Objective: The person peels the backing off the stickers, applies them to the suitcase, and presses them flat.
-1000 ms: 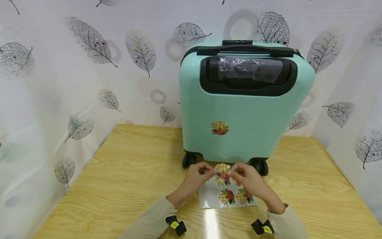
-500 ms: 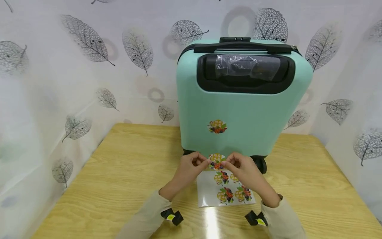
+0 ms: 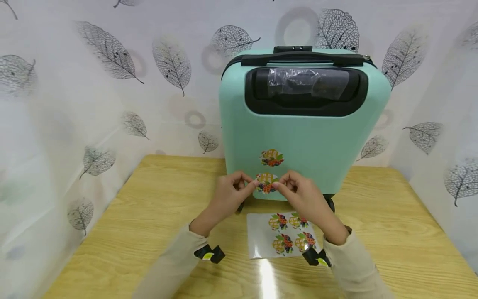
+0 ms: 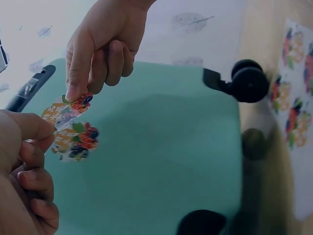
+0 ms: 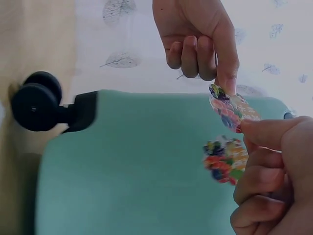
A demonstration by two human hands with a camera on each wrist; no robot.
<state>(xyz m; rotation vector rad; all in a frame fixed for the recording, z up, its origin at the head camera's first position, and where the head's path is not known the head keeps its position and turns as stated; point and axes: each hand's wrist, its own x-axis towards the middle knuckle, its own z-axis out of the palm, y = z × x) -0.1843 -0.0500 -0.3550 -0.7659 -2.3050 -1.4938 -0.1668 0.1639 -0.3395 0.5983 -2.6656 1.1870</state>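
Between both hands, a round fruit-printed sticker (image 3: pixel 266 182) is held in front of the lower part of a mint-green suitcase (image 3: pixel 310 153). My left hand (image 3: pixel 229 195) pinches its left edge with thumb and forefinger. On the opposite edge, my right hand (image 3: pixel 304 197) pinches it the same way. Another sticker of this kind (image 3: pixel 271 158) is stuck flat on the suitcase, just above the held one. In the right wrist view the held sticker (image 5: pixel 229 108) stands apart from the suitcase face and bends slightly. The other fingers of both hands are curled in.
A sticker sheet (image 3: pixel 257 236) with several fruit stickers lies on the wooden table (image 3: pixel 168 199) below the hands. The suitcase stands on black wheels (image 4: pixel 249 81) against a leaf-patterned backdrop (image 3: pixel 93 104). Clear film (image 3: pixel 295 83) covers its recessed handle.
Both hands have lifted the sticker off the sheet's upper area and carried it up and slightly left, to in front of the suitcase. The sheet stays on the table.
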